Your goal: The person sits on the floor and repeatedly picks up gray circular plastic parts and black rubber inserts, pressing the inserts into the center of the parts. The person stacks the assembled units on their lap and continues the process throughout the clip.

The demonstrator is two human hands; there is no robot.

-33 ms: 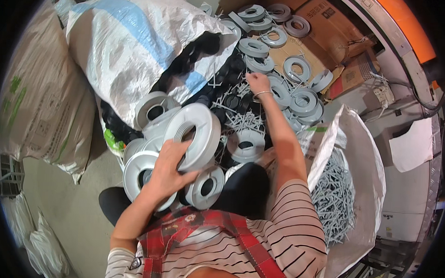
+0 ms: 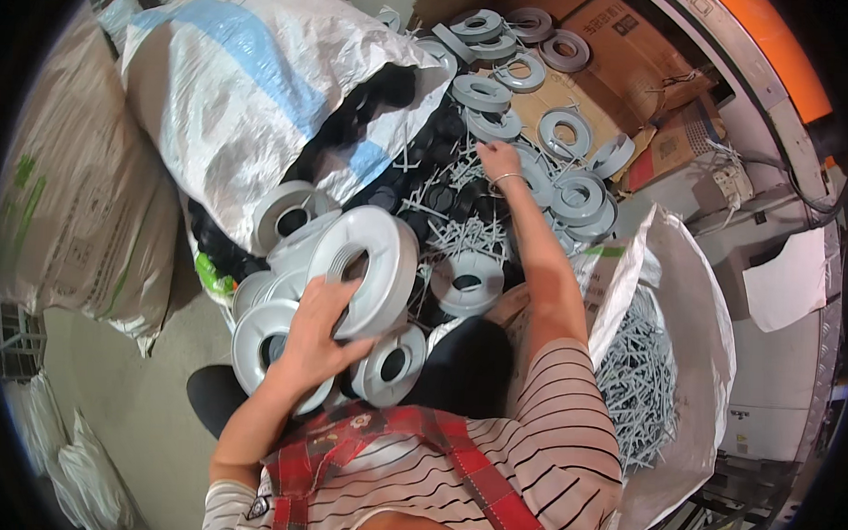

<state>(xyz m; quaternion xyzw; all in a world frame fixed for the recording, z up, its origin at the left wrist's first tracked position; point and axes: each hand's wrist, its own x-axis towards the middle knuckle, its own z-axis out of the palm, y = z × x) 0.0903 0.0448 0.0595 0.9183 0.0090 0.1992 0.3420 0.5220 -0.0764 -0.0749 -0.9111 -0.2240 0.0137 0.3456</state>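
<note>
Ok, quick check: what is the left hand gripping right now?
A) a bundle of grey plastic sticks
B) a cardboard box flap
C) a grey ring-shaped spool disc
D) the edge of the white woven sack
C: the left hand is closed on the rim of a grey ring-shaped disc, held tilted above the stacked discs, while the right hand reaches into the grey sticks.

A large grey plastic ring point(image 2: 366, 272), flat-faced with a round centre hole, stands tilted on edge near the middle, its lower left rim under the left hand's fingers point(image 2: 322, 310). Farther off, thin grey plastic sticks point(image 2: 463, 231) lie in a loose tangle over black parts, the right hand point(image 2: 499, 162) resting on them.
</note>
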